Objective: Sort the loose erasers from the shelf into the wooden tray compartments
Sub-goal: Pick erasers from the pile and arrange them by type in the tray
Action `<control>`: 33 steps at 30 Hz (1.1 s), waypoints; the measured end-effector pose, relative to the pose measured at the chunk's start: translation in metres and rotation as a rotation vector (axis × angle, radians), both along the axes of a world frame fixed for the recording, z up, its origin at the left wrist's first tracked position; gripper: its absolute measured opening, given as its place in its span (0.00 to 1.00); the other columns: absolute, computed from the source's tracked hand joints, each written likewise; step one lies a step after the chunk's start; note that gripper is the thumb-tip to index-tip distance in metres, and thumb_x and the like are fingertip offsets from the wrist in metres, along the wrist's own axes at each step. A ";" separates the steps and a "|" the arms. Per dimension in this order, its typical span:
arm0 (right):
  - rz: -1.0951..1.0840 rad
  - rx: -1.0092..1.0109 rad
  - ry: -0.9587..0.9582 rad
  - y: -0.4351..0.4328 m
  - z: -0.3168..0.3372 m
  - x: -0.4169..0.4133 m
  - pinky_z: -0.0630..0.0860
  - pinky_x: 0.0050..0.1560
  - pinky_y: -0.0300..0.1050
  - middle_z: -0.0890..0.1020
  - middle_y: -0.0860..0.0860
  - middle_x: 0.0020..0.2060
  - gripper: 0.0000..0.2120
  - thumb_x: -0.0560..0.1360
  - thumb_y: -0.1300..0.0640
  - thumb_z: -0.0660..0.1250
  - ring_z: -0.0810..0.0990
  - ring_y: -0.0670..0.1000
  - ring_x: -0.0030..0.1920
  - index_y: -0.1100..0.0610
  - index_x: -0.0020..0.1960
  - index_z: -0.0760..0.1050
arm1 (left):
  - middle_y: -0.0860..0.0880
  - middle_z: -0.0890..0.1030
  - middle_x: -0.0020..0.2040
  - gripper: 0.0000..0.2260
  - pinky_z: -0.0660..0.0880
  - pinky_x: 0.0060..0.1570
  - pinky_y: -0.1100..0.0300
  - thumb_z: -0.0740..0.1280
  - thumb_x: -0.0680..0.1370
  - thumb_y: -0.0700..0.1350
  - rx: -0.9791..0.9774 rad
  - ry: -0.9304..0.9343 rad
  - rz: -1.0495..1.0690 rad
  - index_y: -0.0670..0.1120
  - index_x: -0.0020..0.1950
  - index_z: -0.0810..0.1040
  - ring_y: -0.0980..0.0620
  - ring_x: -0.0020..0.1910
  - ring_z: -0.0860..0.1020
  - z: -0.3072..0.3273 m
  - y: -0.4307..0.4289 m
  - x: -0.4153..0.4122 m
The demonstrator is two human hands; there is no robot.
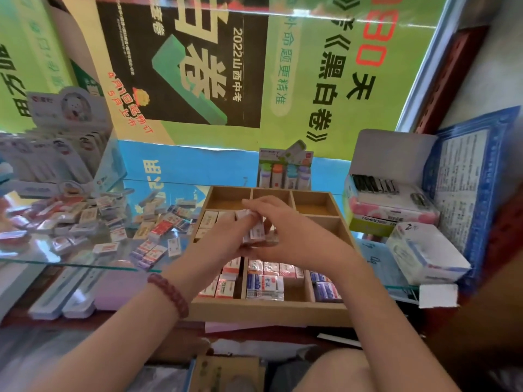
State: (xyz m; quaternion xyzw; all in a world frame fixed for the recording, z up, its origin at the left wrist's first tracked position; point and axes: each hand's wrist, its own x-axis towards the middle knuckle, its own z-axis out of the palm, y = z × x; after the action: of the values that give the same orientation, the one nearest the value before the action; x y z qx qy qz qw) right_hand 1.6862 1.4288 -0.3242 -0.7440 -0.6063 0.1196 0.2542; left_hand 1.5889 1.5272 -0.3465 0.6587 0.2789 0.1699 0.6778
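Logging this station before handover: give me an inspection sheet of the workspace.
Surface: glass shelf, reflective.
Job's things: loose erasers scattered left of the tray; back compartments empty; sorted erasers in the front ones.
Clutter: boxes at right; display box behind the tray.
Hands: left hand and right hand together hold held erasers over the tray's middle.
Cables: nothing seen.
Surroundings: posters behind.
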 end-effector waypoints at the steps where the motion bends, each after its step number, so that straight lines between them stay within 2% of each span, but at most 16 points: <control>1: -0.015 0.012 -0.055 0.001 0.001 0.001 0.71 0.60 0.35 0.65 0.41 0.68 0.35 0.70 0.53 0.74 0.72 0.43 0.62 0.49 0.73 0.62 | 0.44 0.81 0.51 0.13 0.79 0.50 0.54 0.61 0.79 0.51 0.068 0.036 0.009 0.43 0.58 0.73 0.48 0.48 0.82 0.000 -0.001 0.004; 3: -0.030 0.051 -0.136 0.005 0.002 0.001 0.72 0.63 0.40 0.68 0.43 0.66 0.33 0.69 0.54 0.75 0.74 0.45 0.61 0.51 0.71 0.67 | 0.50 0.80 0.48 0.09 0.78 0.46 0.59 0.59 0.80 0.51 0.210 0.049 0.015 0.48 0.53 0.73 0.54 0.45 0.80 0.000 -0.006 0.011; 5: -0.041 0.066 -0.163 0.009 0.002 0.004 0.70 0.65 0.41 0.71 0.46 0.65 0.31 0.68 0.55 0.75 0.74 0.47 0.61 0.52 0.69 0.69 | 0.55 0.77 0.44 0.07 0.76 0.43 0.63 0.59 0.80 0.51 0.268 0.035 0.055 0.49 0.52 0.71 0.58 0.43 0.77 0.001 -0.009 0.019; 8: -0.119 0.093 -0.112 0.007 0.001 0.011 0.67 0.65 0.39 0.70 0.47 0.67 0.35 0.68 0.56 0.76 0.72 0.47 0.64 0.51 0.71 0.65 | 0.53 0.77 0.46 0.12 0.78 0.49 0.56 0.63 0.78 0.51 0.268 0.025 0.114 0.47 0.58 0.70 0.55 0.46 0.78 0.001 -0.007 0.029; 11: -0.149 0.174 0.047 0.001 -0.001 0.018 0.72 0.54 0.30 0.73 0.44 0.58 0.31 0.66 0.57 0.77 0.74 0.42 0.55 0.50 0.65 0.67 | 0.51 0.78 0.46 0.14 0.80 0.42 0.60 0.65 0.76 0.53 0.269 -0.021 0.140 0.47 0.57 0.71 0.55 0.43 0.79 0.001 -0.006 0.035; 13: -0.162 0.184 0.071 -0.004 -0.002 0.024 0.71 0.47 0.25 0.72 0.42 0.54 0.29 0.66 0.57 0.77 0.73 0.39 0.52 0.49 0.63 0.68 | 0.48 0.80 0.46 0.15 0.79 0.35 0.64 0.66 0.76 0.53 0.237 -0.062 0.152 0.45 0.57 0.73 0.55 0.40 0.80 0.000 -0.005 0.036; 14: -0.165 0.181 0.062 -0.005 -0.003 0.028 0.70 0.47 0.25 0.72 0.41 0.53 0.29 0.67 0.57 0.77 0.73 0.39 0.52 0.49 0.64 0.69 | 0.48 0.80 0.46 0.15 0.79 0.34 0.65 0.66 0.76 0.53 0.219 -0.072 0.155 0.44 0.56 0.74 0.55 0.39 0.81 -0.001 -0.004 0.037; 19: -0.145 0.188 0.006 -0.007 -0.004 0.034 0.70 0.53 0.32 0.74 0.39 0.50 0.29 0.67 0.58 0.76 0.74 0.40 0.52 0.50 0.65 0.72 | 0.45 0.82 0.48 0.15 0.81 0.39 0.61 0.64 0.77 0.54 0.278 -0.043 0.115 0.43 0.55 0.76 0.52 0.42 0.82 -0.004 -0.001 0.041; 21: -0.135 0.188 -0.010 -0.006 -0.005 0.033 0.69 0.52 0.30 0.73 0.38 0.50 0.28 0.68 0.58 0.76 0.73 0.39 0.51 0.50 0.65 0.72 | 0.45 0.82 0.49 0.17 0.81 0.43 0.56 0.62 0.77 0.55 0.349 -0.041 0.102 0.43 0.57 0.75 0.51 0.44 0.82 -0.006 -0.002 0.041; 24: -0.121 0.200 -0.052 -0.003 -0.005 0.032 0.68 0.49 0.26 0.72 0.38 0.53 0.26 0.68 0.57 0.75 0.72 0.38 0.50 0.50 0.63 0.72 | 0.47 0.81 0.50 0.18 0.81 0.42 0.57 0.61 0.77 0.56 0.391 -0.043 0.088 0.44 0.58 0.74 0.52 0.45 0.81 -0.007 -0.001 0.041; 28: -0.127 0.204 -0.078 -0.002 -0.006 0.029 0.71 0.48 0.31 0.72 0.38 0.53 0.26 0.69 0.57 0.74 0.73 0.40 0.48 0.49 0.64 0.71 | 0.45 0.81 0.50 0.18 0.81 0.46 0.49 0.61 0.77 0.56 0.405 -0.028 0.072 0.44 0.58 0.74 0.50 0.47 0.82 -0.008 0.003 0.043; 30: -0.133 0.200 -0.093 -0.002 -0.006 0.029 0.74 0.47 0.35 0.74 0.40 0.55 0.25 0.69 0.56 0.74 0.75 0.42 0.47 0.49 0.64 0.71 | 0.46 0.81 0.48 0.17 0.81 0.45 0.51 0.60 0.78 0.56 0.446 -0.013 0.067 0.44 0.56 0.75 0.50 0.45 0.81 -0.009 0.004 0.042; 33: -0.147 0.200 -0.120 -0.001 -0.004 0.027 0.72 0.43 0.31 0.71 0.37 0.54 0.27 0.69 0.55 0.74 0.74 0.39 0.41 0.47 0.66 0.70 | 0.46 0.81 0.44 0.15 0.79 0.39 0.59 0.59 0.79 0.55 0.485 -0.048 0.045 0.45 0.50 0.76 0.51 0.40 0.81 -0.006 0.003 0.040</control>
State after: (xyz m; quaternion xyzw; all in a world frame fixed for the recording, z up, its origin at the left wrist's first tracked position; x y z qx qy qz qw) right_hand 1.7134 1.4282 -0.3287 -0.7631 -0.5732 -0.0050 0.2986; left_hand 1.6292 1.5302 -0.3525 0.7915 0.2286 0.2625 0.5024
